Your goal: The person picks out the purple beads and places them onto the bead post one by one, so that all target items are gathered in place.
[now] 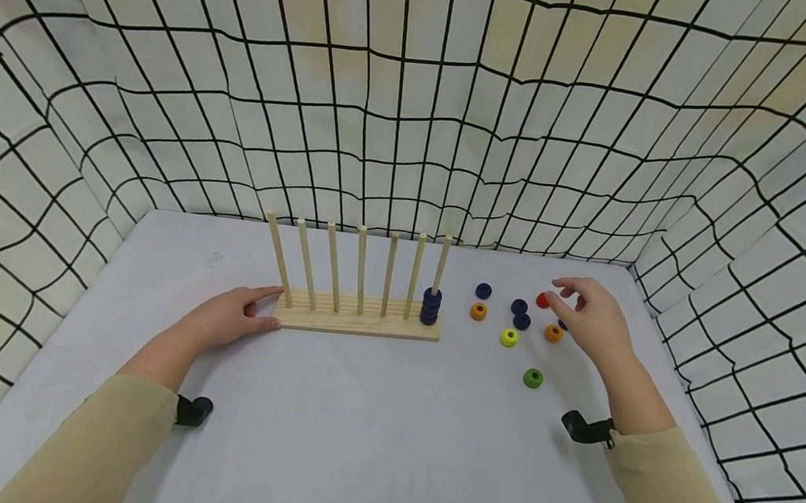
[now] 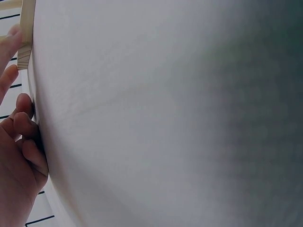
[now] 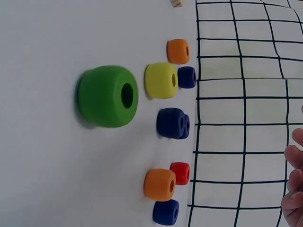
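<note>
A wooden peg stand (image 1: 358,323) with several upright pegs stands at the back of the table. Dark blue beads (image 1: 430,307) are stacked on its rightmost peg. My left hand (image 1: 227,318) grips the stand's left end, thumb at the front corner and index finger at the rear. In the left wrist view, the other fingers (image 2: 26,124) are bent beside the table surface. My right hand (image 1: 593,318) is raised by the red bead (image 1: 543,300), thumb and index finger apart with nothing between them. In the right wrist view, only its fingertips show at the right edge.
Loose beads lie right of the stand: green (image 1: 533,378), yellow (image 1: 508,337), orange (image 1: 478,311), another orange (image 1: 553,333), and several dark blue (image 1: 483,291). One blue bead is partly behind the right hand. A white backdrop with black netting (image 1: 398,137) surrounds the table.
</note>
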Demonstrator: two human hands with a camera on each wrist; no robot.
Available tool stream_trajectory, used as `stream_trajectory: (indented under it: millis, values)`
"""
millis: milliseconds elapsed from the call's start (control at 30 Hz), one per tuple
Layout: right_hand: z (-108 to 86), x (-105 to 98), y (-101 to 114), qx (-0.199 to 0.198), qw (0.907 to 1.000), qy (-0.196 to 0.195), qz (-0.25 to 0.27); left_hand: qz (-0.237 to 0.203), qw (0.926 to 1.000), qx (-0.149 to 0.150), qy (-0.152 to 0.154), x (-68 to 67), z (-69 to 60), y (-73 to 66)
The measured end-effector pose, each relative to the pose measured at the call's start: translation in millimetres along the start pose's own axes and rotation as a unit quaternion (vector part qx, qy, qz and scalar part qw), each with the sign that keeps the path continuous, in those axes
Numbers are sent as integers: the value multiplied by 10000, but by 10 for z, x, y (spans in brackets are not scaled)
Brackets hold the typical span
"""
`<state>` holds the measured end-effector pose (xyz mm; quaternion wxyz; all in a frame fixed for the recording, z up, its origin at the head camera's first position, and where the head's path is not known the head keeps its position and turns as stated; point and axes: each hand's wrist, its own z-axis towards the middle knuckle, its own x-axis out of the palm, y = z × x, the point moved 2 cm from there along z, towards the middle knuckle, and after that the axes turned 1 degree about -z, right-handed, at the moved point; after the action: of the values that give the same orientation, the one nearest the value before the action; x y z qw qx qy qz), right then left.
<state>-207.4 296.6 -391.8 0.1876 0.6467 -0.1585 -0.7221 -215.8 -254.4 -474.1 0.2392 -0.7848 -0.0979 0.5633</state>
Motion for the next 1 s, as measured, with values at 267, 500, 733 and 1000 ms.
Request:
stream_trajectory:
  millis: [267, 500, 733, 1000]
  values:
    - [-12, 32, -165, 87, 9998, 57, -156, -23, 10000, 12, -7, 3, 4, 8]
    - [16, 79, -298, 213, 9994, 154, -213, -16, 10000, -68, 66, 7, 13, 20]
    - [30, 128, -431, 342, 9985, 291, -302, -24, 9999, -114, 96, 4, 19, 18]
    - [50, 162, -560, 475, 9975, 417, -331, 0, 9999, -123, 114, 3, 21, 14]
